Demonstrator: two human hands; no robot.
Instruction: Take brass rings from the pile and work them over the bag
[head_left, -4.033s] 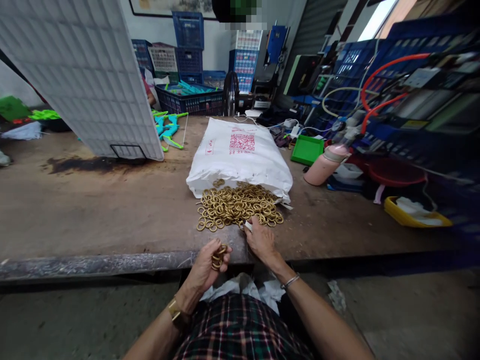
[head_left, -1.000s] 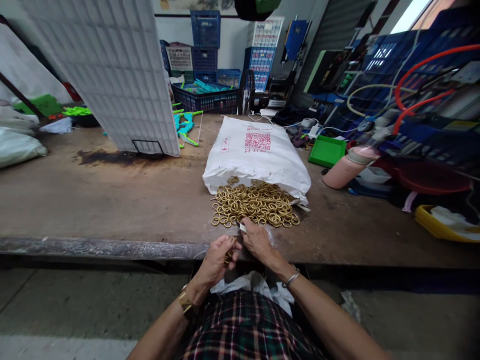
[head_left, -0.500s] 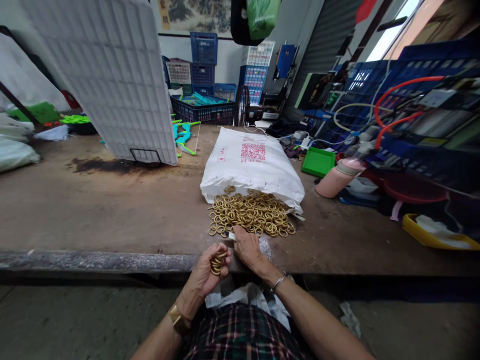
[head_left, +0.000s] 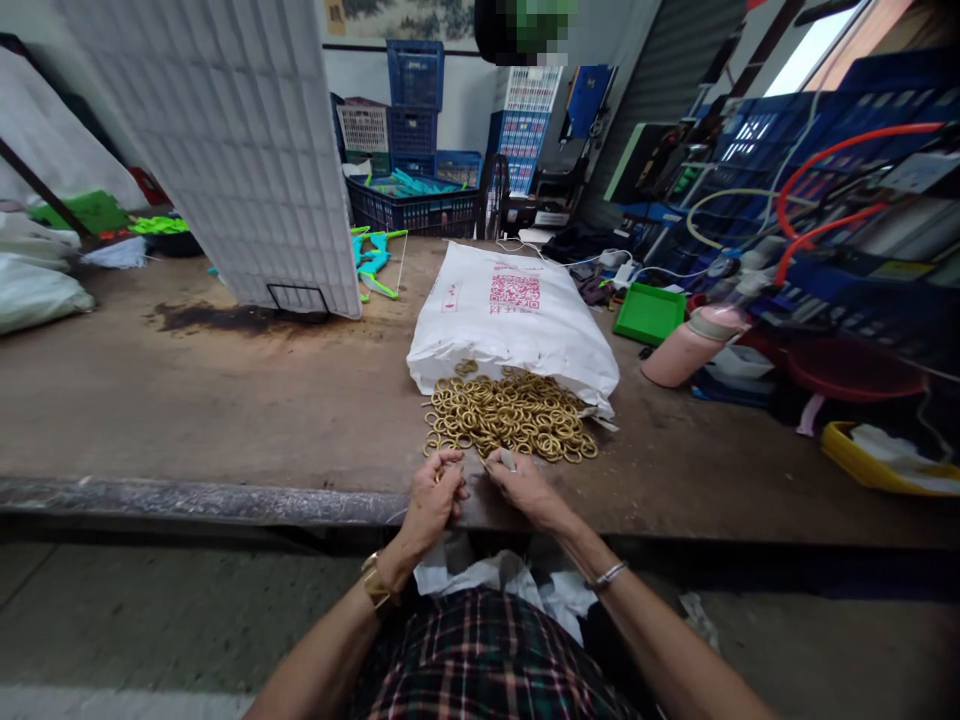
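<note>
My left hand is curled closed over the table's front edge. Brass-coloured rings show in its palm in the earlier picture; now the fingers hide most of them. Close by on the right, my right hand pinches a small flat pale tool, whose kind I cannot make out. Just beyond both hands lies a heap of brass-coloured rings. They spill from the mouth of a white woven sack printed with a red square code, which lies on its side.
On the brown worktable, a white ribbed panel stands at the left. Toy-like teal and green pieces lie behind it. To the right are a green tray, a pink bottle and a yellow tray. Crates are stacked behind.
My left hand has turned over, its fingers now covering the rings, and moved up toward the heap. My right hand has drawn slightly right, the pale tool now pointing upward. The view has shifted a little.
</note>
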